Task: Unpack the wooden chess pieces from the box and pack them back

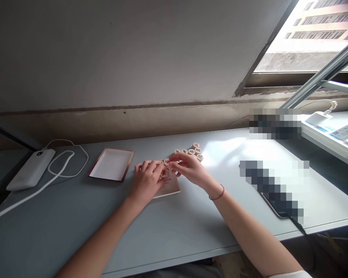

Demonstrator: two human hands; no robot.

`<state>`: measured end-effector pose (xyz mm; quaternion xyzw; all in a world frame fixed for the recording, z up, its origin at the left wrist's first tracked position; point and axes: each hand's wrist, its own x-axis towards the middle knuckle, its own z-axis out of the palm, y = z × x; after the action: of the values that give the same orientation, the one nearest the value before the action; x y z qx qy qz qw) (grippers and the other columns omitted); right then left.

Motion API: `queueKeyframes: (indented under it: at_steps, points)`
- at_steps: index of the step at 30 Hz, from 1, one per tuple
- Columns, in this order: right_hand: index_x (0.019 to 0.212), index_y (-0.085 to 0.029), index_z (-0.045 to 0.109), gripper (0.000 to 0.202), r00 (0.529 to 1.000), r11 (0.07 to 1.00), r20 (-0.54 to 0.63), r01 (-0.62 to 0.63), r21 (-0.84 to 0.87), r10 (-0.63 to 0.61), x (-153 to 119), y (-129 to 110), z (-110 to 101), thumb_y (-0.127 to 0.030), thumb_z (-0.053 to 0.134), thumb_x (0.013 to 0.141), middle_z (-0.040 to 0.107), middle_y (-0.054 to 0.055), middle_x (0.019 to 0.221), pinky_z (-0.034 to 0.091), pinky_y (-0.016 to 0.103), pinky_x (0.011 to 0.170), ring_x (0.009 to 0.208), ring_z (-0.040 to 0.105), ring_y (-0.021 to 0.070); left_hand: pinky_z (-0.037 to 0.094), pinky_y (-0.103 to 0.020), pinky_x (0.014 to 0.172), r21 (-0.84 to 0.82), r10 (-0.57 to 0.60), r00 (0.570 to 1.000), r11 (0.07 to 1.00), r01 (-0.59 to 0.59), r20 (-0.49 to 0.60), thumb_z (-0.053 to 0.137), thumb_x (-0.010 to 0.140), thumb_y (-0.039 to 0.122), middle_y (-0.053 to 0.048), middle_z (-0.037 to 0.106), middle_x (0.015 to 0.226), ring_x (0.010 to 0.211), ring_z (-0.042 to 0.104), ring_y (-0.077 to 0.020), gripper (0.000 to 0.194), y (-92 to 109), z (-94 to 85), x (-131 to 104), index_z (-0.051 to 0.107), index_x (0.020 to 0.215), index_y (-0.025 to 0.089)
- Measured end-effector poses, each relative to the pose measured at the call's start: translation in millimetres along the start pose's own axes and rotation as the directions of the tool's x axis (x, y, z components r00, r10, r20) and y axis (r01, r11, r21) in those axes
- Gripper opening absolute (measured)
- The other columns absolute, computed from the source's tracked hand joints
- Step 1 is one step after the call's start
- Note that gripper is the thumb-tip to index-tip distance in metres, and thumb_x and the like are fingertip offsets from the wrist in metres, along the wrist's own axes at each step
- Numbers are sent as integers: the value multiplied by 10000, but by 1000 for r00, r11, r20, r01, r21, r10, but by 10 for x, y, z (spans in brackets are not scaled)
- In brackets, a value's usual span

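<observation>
My left hand (147,178) curls over round wooden xiangqi pieces, its thumb and fingers around them; one piece with a red character (163,173) shows beside the thumb. Below these lies a flat, light brown box part (169,188), largely covered by my hands. My right hand (188,166) comes in from the right, thumb and index finger closed at the edge of another red-marked piece (166,162). Just beyond it, several xiangqi pieces (191,152) with black or red characters stand close together on the table. My fingers hide part of the pieces between both hands.
A shallow box tray (111,165) with a white inside sits to the left. Farther left are a white power bank (31,170) and a looping white cable (59,170). A blurred dark device (274,206) lies at right. The grey table (75,231) meets a wall behind.
</observation>
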<state>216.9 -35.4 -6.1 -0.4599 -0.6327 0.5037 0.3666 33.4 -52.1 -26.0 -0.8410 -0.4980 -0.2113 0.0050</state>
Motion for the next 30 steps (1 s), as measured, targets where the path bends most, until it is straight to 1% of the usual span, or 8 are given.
queueKeyframes:
  at_steps: [3,6,9,12,16,20,26,30]
  points:
    - [961,-197,614,237,999,996,-31,32,-86,-35,-12,44,21,-401,591,843,643,48,994,556,282,687,777,648,144,382,-432,832,39,-23,1000,999,23,8,709,765,363,-42,648,1111,1005,552,-270,258,-41,26,5,633,994,272]
    - [937,-207,623,170,991,955,-37,111,-277,-126,-41,63,68,-350,581,855,625,46,972,541,304,702,757,628,144,394,-444,867,24,-29,999,999,28,27,708,755,423,-51,622,1154,1051,535,-279,343,-126,16,-2,622,1058,286]
    - [986,-228,633,140,962,857,26,253,-449,-270,-73,48,149,-263,559,872,612,56,1015,521,322,746,819,607,161,409,-441,912,-18,-6,998,1000,7,61,668,787,437,-71,576,1241,1137,511,-282,415,-242,0,-23,577,1163,288]
    - [1122,-240,587,247,925,735,114,359,-575,-362,-87,36,232,-195,547,882,623,65,1101,483,354,832,924,583,191,415,-449,952,-66,8,996,998,-2,93,639,809,426,-93,539,1299,1191,496,-287,469,-345,20,-46,532,1236,265]
    - [1121,-227,578,247,909,576,176,380,-724,-379,-81,73,274,-209,567,874,627,86,1098,446,379,824,924,545,229,414,-447,998,-170,20,993,985,0,117,609,827,422,-93,528,1326,1220,487,-279,538,-402,69,-58,464,1317,252]
    - [996,-208,605,134,921,486,184,343,-804,-344,-60,135,274,-217,567,868,637,82,945,419,346,736,824,507,225,430,-413,1003,-243,0,988,969,38,153,585,843,383,-91,534,1323,1221,488,-261,577,-397,81,-53,402,1369,233]
    - [930,-184,607,90,935,495,169,311,-811,-310,-27,129,330,-178,561,852,641,76,878,400,322,709,794,504,216,414,-403,1030,-273,10,984,961,40,179,578,845,336,-80,517,1343,1231,468,-251,560,-410,63,-57,405,1366,224]
    - [953,-200,607,127,937,631,99,300,-716,-334,9,70,182,-279,578,857,628,62,879,422,303,723,802,542,195,411,-405,1033,-290,23,980,956,35,195,555,859,352,-70,513,1350,1247,457,-248,545,-415,34,-61,400,1371,245]
